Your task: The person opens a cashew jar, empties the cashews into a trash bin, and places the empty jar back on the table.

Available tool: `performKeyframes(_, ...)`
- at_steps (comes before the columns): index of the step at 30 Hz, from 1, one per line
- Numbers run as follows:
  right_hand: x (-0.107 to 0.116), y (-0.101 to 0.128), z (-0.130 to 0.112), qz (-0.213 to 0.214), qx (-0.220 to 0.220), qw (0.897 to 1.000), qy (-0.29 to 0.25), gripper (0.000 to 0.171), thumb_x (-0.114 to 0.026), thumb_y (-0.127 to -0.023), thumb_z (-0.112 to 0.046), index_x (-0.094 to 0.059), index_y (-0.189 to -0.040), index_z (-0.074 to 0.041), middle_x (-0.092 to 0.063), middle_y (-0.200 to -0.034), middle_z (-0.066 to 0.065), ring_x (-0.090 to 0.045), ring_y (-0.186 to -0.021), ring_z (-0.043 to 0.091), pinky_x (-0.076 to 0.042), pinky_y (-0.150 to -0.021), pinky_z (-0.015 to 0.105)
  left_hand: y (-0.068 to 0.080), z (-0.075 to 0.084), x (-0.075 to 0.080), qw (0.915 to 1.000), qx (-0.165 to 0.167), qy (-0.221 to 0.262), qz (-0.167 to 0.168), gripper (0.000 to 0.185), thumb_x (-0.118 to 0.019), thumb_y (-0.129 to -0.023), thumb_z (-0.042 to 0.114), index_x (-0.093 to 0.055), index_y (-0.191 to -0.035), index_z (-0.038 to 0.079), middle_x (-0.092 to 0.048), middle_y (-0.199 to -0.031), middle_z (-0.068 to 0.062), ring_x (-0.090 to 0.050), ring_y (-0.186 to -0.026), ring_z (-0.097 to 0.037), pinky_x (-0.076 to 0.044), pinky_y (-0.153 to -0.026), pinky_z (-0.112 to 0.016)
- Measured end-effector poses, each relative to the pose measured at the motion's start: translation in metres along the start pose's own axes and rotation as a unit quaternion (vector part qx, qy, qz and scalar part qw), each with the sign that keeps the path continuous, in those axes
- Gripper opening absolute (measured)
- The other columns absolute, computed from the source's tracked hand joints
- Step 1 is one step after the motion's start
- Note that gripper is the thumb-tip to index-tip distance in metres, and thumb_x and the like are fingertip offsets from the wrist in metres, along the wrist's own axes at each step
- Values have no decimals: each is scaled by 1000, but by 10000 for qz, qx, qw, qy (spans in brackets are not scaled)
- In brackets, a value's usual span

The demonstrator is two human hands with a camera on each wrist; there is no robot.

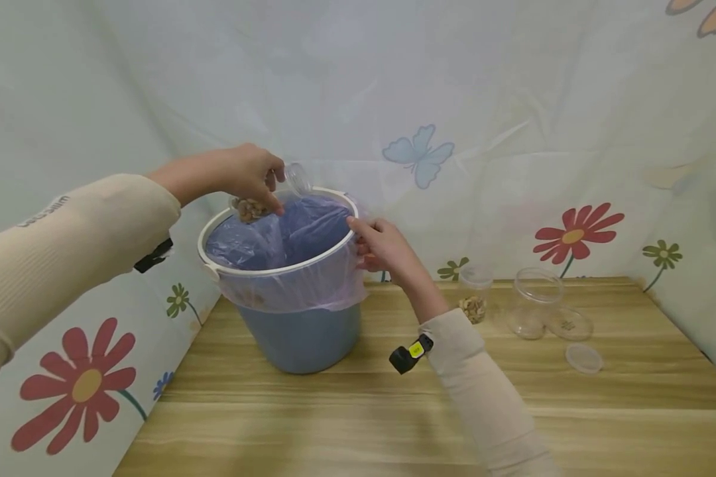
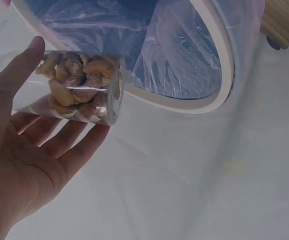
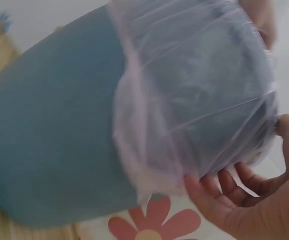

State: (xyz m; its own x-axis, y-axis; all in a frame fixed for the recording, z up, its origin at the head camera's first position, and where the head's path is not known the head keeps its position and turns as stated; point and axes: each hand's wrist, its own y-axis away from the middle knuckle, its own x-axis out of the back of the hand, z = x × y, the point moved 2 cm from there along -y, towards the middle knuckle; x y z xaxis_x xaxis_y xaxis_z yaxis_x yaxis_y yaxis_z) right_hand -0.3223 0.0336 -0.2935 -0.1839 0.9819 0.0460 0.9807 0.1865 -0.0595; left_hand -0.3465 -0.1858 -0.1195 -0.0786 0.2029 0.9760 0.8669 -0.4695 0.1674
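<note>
My left hand holds a clear jar of nuts over the near-left part of a blue bucket. The jar lies tipped on its side, thumb on one face and fingers along the other, with the nuts gathered toward its base. A thin pinkish plastic bag lines the bucket and folds down outside its white rim. On the bucket's right side, my right hand grips the rim, its thumb at the top edge and its fingers against the bag outside.
At the right of the wooden table stand a second clear jar of nuts and a wide clear container. Clear round lids lie beside them. A printed cloth wall rises behind the bucket.
</note>
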Motion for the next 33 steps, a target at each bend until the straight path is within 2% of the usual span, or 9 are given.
performKeyframes(5,2,1,0,50,156,9997,163,50,-61,-99,-52,-53,-112,-4,-56,-98,15,-61,-78,28,-55,-60,29,-1,3,1,9999,-93,-57,19,70,-81,-86,41,-57,-130,-7,-68,-119,-22,-63,-111,-38,-51,-94,-51)
performKeyframes(8,3,2,-1,55,189,9994,272,51,-60,-100,-52,-53,-115,-3,-57,-101,17,-63,-79,28,-54,-57,26,-3,3,0,9999,-101,-118,-5,69,-82,-84,40,-58,-129,-7,-69,-117,-22,-64,-109,-37,-52,-93,-51)
performKeyframes(10,3,3,-2,57,176,9992,360,52,-59,-100,-52,-54,-117,-3,-57,-104,17,-63,-84,30,-58,-63,29,-3,3,-1,9998,-96,-184,-49,69,-83,-84,40,-58,-128,-7,-69,-116,-21,-64,-108,-36,-52,-92,-50)
performKeyframes(12,3,3,-3,62,159,9992,350,53,-59,-100,-52,-54,-119,-3,-57,-105,16,-63,-87,31,-61,-72,39,-4,4,-2,9996,-90,-244,-106,68,-83,-84,39,-59,-128,-6,-70,-115,-20,-65,-107,-36,-53,-92,-50)
performKeyframes(15,3,3,-3,59,145,9995,258,52,-59,-100,-51,-53,-118,-3,-56,-105,16,-62,-92,35,-58,-86,53,-5,4,-2,9991,-135,-350,-172,66,-84,-83,38,-60,-127,-6,-70,-113,-19,-65,-105,-35,-54,-91,-49)
performKeyframes(17,3,3,-3,52,151,9996,218,51,-59,-100,-51,-52,-118,-3,-56,-106,16,-61,-93,36,-55,-89,57,-6,5,-2,9989,-152,-397,-212,65,-84,-83,37,-61,-127,-6,-70,-113,-19,-66,-105,-34,-54,-90,-48)
performKeyframes(25,1,3,-3,65,159,9995,268,50,-59,-100,-51,-53,-117,-4,-56,-104,15,-61,-90,32,-60,-81,47,-6,8,1,9975,-71,-537,-458,64,-86,-82,35,-61,-127,-2,-72,-108,-15,-67,-100,-30,-56,-87,-47)
performKeyframes(30,0,2,-2,69,143,9996,241,49,-59,-100,-51,-54,-116,-5,-56,-101,12,-61,-87,30,-59,-64,31,-7,9,1,9962,30,-628,-605,60,-86,-81,34,-62,-126,2,-71,-103,-12,-68,-90,-26,-58,-76,-43)
performKeyframes(33,0,2,-2,72,150,9996,228,49,-59,-100,-50,-54,-115,-5,-56,-100,11,-61,-85,28,-58,-61,27,-7,10,1,9956,93,-634,-682,58,-86,-80,33,-62,-125,4,-69,-103,-13,-68,-85,-25,-59,-72,-41)
